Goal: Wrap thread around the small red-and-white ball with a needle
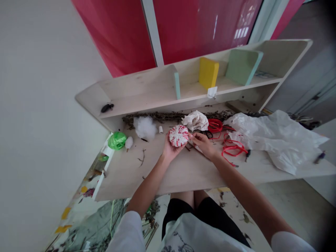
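Observation:
A round ball wrapped in white thread over red [179, 135] rests in my left hand [170, 148], whose fingers curl around its lower and left side. At its right edge, my right hand [202, 142] has thumb and forefinger pinched together; whether thread runs between them is too small to make out. Just behind the ball lies crumpled white paper [196, 120]. A thin brown stick [199, 152] lies on the desk under my right hand.
Red ribbon [233, 148] and a large clear plastic bag [278, 138] cover the desk's right. White stuffing [145, 127], a small white spool [160, 129] and green plastic twine [117, 140] sit left. Dry twigs [162, 116] line the back beneath a shelf [147, 101].

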### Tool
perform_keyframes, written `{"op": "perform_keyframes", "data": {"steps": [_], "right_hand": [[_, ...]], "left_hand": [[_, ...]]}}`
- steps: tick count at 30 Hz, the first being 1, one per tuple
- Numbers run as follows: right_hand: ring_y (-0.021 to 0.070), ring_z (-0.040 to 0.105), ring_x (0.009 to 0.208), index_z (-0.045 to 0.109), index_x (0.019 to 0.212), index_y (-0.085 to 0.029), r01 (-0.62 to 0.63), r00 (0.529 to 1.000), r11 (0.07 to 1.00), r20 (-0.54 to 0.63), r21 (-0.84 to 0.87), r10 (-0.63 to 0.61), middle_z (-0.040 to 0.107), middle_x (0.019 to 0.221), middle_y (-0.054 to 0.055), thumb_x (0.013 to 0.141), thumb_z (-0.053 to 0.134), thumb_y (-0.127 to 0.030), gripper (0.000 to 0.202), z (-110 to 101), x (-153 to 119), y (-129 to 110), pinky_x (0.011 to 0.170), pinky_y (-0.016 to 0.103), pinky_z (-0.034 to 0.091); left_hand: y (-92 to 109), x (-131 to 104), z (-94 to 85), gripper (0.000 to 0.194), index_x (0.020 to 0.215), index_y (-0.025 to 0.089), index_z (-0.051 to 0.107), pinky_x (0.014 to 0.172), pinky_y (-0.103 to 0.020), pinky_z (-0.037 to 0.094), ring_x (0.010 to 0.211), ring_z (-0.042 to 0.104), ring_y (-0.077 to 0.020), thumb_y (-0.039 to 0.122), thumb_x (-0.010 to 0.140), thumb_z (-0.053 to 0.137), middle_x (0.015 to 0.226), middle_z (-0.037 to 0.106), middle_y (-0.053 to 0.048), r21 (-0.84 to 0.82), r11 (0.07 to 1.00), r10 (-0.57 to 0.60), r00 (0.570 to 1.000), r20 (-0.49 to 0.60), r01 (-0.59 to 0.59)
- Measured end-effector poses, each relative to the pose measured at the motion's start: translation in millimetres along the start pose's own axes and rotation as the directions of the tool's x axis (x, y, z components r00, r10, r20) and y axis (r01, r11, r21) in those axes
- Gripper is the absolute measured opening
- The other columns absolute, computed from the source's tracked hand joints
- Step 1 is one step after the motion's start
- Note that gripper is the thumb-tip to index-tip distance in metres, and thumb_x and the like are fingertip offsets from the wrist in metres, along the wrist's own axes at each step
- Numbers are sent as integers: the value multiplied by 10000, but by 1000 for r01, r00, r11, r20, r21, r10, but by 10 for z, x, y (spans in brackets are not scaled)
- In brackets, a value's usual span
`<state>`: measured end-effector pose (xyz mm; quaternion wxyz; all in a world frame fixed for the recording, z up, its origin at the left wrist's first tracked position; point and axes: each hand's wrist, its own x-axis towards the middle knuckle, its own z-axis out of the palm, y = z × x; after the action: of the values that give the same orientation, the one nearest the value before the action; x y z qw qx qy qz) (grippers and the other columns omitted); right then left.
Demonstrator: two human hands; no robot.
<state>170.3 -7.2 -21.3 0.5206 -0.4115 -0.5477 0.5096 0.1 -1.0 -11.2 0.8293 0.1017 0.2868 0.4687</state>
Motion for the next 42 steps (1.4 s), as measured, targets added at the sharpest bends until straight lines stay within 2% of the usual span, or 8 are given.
{"op": "perform_keyframes", "data": {"steps": [8,15,22,25,29,33,37,42], "right_hand": [[81,321,511,514,624,-183,-23,1000,1000,9,5,23,404,540,-48,672,657,-650,491,-5,-9,24,481,244,250],[88,351,519,510,633,-191,-36,999,998,20,58,35,424,559,-43,688,679,-599,445,-44,-11,24,494,241,295],[89,362,539,516,621,-187,-6,1000,997,10,81,5,425,571,-42,706,692,-552,415,-76,4,52,515,237,318],[83,349,532,517,627,-184,-44,999,995,27,95,41,432,585,-43,680,704,-575,436,-44,-4,39,503,235,309],[69,319,505,501,649,-187,-137,989,955,97,262,115,398,570,-58,671,714,-581,448,-10,-35,13,487,223,284],[70,293,489,486,656,-197,-211,975,908,139,361,171,349,556,-66,657,736,-570,448,-7,-54,-37,485,230,285],[72,281,488,477,633,-196,-202,979,900,107,386,174,347,553,-64,650,759,-533,440,-12,-51,-86,476,234,268],[67,284,483,529,634,-186,-235,970,868,163,437,180,367,544,-64,658,780,-467,378,-16,-68,-114,479,229,270]], "left_hand": [[26,-50,20,697,1276,169,533,623,-338,574,731,694,-228,684,839,362,951,716,-112,127,992,-2,998,61,-5],[13,-53,94,485,1267,210,538,546,-254,557,593,670,-157,506,897,435,773,718,-29,105,993,62,996,-61,-55],[42,-60,54,525,1160,176,600,542,-278,554,667,693,-202,554,905,340,782,722,-64,84,996,-37,998,45,33],[0,-48,27,477,1115,189,620,563,-284,551,643,677,-179,540,904,374,783,719,-48,109,993,-58,995,86,49],[-112,-9,20,544,1092,179,643,610,-316,542,659,654,-184,607,874,386,796,709,-59,194,979,-92,990,111,70],[-186,80,-14,442,1032,174,666,636,-282,510,669,633,-158,542,856,495,838,710,-53,275,960,47,998,29,-53],[-159,132,-67,296,998,184,671,591,-214,463,621,615,-114,402,800,645,816,712,-13,404,878,316,945,-86,-257],[-151,81,-70,511,1017,157,676,650,-261,523,767,675,-183,600,822,510,905,724,-86,474,858,191,980,62,-197]]}}
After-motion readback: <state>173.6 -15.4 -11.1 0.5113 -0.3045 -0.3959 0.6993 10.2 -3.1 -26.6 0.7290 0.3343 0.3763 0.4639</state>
